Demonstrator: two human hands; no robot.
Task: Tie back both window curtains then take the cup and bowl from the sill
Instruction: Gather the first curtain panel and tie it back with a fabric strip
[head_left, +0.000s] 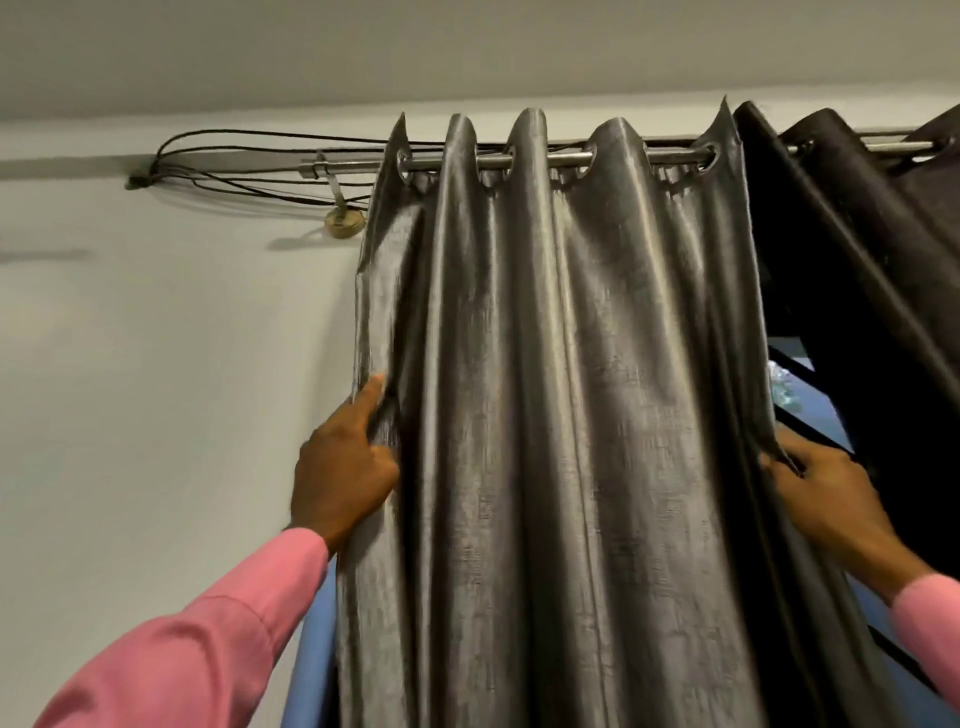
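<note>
Gripping grey curtain (561, 389) both sides: left hand (343, 478) pinching left edge, right hand (815, 499) clutching right edge. Hanging vertical btwn hands, dark curtain (841, 234) far right. Cup/bowl unseen.

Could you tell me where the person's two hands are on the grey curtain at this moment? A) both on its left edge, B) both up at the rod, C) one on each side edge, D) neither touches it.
C: the left hand holds the grey curtain by its left edge, while the right hand pinches its right edge, both well below the rod.
</note>
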